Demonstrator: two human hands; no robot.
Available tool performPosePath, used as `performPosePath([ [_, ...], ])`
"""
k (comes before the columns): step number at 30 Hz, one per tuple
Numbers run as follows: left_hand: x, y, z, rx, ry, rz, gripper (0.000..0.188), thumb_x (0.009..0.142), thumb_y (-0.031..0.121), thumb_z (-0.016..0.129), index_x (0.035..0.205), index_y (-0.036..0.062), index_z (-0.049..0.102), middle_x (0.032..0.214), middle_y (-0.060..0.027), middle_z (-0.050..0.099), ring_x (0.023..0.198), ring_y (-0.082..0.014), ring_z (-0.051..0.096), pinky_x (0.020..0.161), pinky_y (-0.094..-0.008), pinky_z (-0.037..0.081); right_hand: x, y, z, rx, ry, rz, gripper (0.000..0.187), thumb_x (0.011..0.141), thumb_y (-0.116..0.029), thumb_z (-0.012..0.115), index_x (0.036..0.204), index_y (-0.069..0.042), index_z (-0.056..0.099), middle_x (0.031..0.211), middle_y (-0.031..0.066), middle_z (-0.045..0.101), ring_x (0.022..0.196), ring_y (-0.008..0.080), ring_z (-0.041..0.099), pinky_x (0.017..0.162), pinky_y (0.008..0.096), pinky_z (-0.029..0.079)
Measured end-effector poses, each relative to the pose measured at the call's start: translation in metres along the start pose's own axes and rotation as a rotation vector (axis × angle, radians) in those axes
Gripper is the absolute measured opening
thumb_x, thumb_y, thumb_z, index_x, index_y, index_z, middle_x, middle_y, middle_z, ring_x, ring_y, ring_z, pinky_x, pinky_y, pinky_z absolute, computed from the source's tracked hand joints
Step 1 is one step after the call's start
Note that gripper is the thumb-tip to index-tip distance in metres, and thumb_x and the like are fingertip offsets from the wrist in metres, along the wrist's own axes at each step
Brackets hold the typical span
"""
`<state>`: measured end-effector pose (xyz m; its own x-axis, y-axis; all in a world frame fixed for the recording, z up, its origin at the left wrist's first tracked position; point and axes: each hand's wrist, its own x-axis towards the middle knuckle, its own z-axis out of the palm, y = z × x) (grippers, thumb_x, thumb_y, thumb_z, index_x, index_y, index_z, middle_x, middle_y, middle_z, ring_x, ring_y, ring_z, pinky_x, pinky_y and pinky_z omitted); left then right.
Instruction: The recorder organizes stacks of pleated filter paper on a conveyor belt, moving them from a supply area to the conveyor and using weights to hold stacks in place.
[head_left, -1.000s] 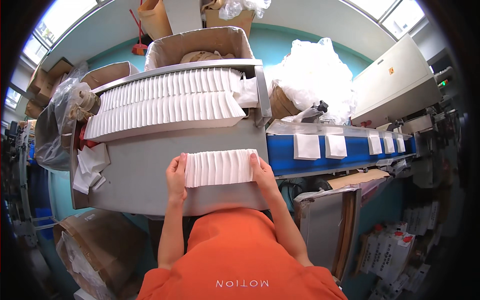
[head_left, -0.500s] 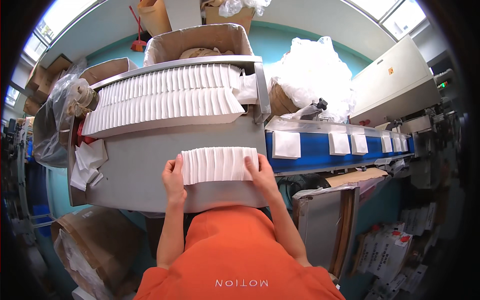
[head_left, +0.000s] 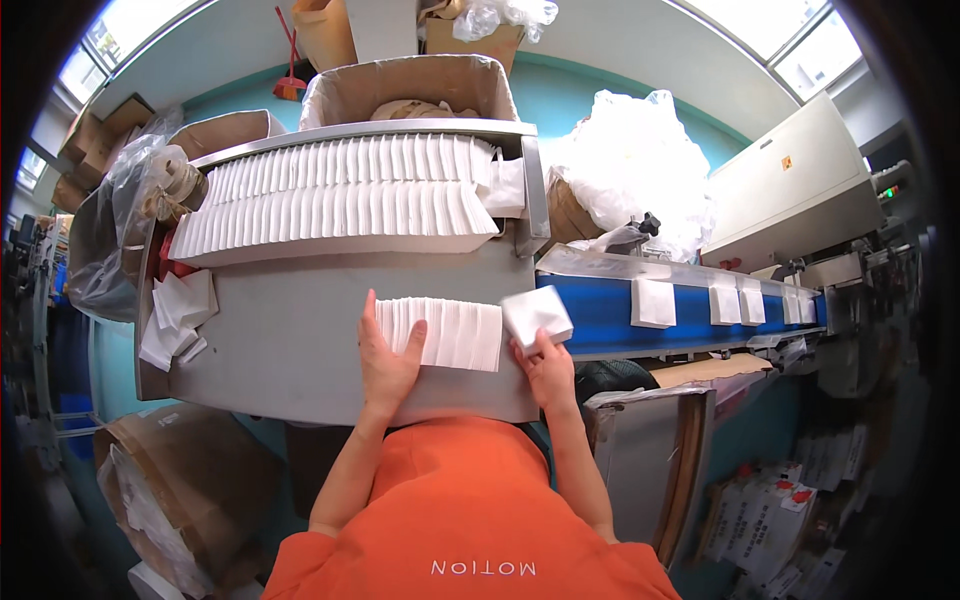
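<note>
A short row of folded white napkins (head_left: 440, 332) stands on the grey metal table in front of me. My left hand (head_left: 388, 360) is at the row's left end, its fingers stretched up along that end and its thumb spread apart over the front side. Just past the right end, my right hand (head_left: 547, 368) grips a small stack of white napkins (head_left: 537, 318) from below, thumb against its near side. This stack is tilted, over the near end of the blue conveyor belt (head_left: 596, 300). Fingers behind it are partly hidden.
Two long rows of napkins (head_left: 330, 215) fill the table's far side against a metal rim (head_left: 350, 130). Loose crumpled napkins (head_left: 178, 318) lie at the left. More napkin stacks (head_left: 653, 303) sit on the belt. A cardboard box (head_left: 410, 88) and white plastic bags (head_left: 640, 160) stand behind.
My right hand has left the row's right end, moved toward the belt and taken hold of a napkin stack. The left hand's thumb has opened across the row. Stacks on the belt have shifted.
</note>
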<state>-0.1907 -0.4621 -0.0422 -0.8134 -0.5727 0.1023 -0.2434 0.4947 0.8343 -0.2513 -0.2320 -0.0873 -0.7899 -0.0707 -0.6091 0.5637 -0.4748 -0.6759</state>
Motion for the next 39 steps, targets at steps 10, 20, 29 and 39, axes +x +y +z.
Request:
performPosePath([
  [10,-0.008,0.005,0.02,0.16,-0.173,0.121,0.102,0.078,0.054,0.073,0.15,0.0025,0.021,0.143,-0.0261,0.035,0.127,-0.0426,0.042,0.103,-0.0495,0.038,-0.002,0.008,0.04,-0.17,-0.232,0.1,0.037,0.101,-0.029,0.051,0.126,-0.002,0.055,0.123,0.0088,0.06,0.106,0.0185,0.061,0.089,0.0312,0.049],
  [20,-0.01,0.01,0.019,0.205,-0.26,0.195,0.107,0.073,0.054,0.078,0.15,0.0041,0.024,0.149,-0.0247,0.025,0.131,-0.042,0.038,0.106,-0.049,0.036,0.007,-0.001,0.005,-0.009,-0.032,0.028,0.04,0.099,-0.032,0.056,0.121,0.001,0.05,0.106,0.0104,0.063,0.092,0.02,0.064,0.08,0.0292,0.053],
  [29,-0.013,0.02,0.028,0.23,-0.224,0.282,0.109,0.068,0.049,0.083,0.15,0.0062,0.024,0.15,-0.0255,0.022,0.131,-0.0436,0.037,0.105,-0.0502,0.037,-0.004,0.003,0.034,-0.024,-0.275,0.152,0.034,0.096,-0.026,0.059,0.12,-0.001,0.057,0.113,0.0089,0.063,0.098,0.0183,0.061,0.081,0.0312,0.051],
  [39,-0.01,0.011,0.033,-0.001,-0.329,0.284,0.099,0.072,0.042,0.081,0.148,0.0073,0.029,0.151,-0.0273,0.019,0.132,-0.0459,0.035,0.106,-0.0513,0.036,0.003,-0.005,0.015,-0.352,-0.086,-0.069,0.045,0.098,-0.04,0.057,0.119,0.0,0.055,0.107,0.0108,0.064,0.097,0.0174,0.062,0.083,0.0293,0.051],
])
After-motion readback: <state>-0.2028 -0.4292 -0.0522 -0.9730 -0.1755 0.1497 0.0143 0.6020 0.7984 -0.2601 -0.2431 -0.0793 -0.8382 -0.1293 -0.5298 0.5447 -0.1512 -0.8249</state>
